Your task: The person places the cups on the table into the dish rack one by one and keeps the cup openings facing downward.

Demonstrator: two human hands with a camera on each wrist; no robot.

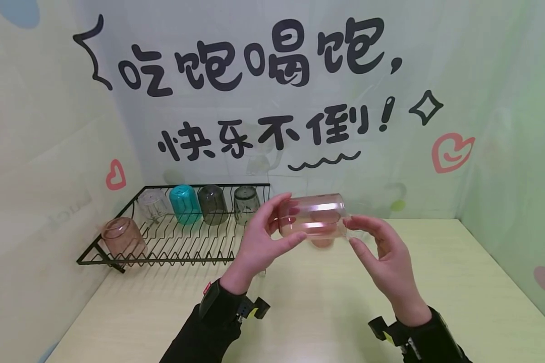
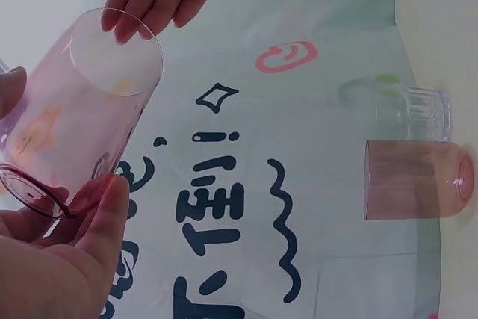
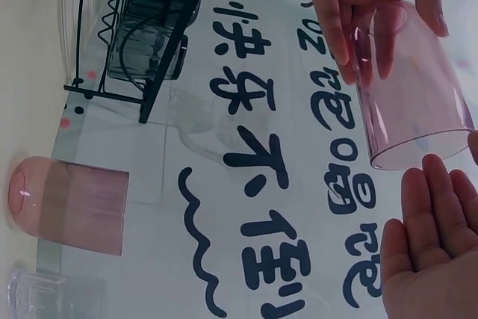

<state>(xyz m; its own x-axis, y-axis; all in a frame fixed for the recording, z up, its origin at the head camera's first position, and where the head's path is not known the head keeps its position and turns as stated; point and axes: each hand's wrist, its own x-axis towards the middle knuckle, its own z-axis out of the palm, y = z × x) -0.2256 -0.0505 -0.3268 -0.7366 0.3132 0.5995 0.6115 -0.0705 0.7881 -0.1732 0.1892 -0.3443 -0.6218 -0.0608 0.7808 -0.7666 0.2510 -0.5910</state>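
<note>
A transparent pink glass [image 1: 318, 200] lies sideways in the air in the head view, its open mouth facing right. My left hand [image 1: 260, 244] grips it around the base end, thumb below and fingers behind. At the mouth is my right hand [image 1: 386, 257], thumb and fingers apart and fingertips right at the rim. The right wrist view shows those right fingers [image 3: 426, 214] nearly straight beside the rim of the pink glass [image 3: 411, 95]. Behind the held glass, a second pink glass [image 2: 418, 181] stands on the table beside a clear glass [image 2: 429, 113].
A black wire rack [image 1: 177, 260] stands at the back left. In it are a pink glass [image 1: 123, 239], a clear glass [image 1: 154, 204], a turquoise glass [image 1: 185, 204] and grey ones [image 1: 212, 204]. A printed backdrop [image 1: 272, 101] closes off the back of the pale table [image 1: 309, 312].
</note>
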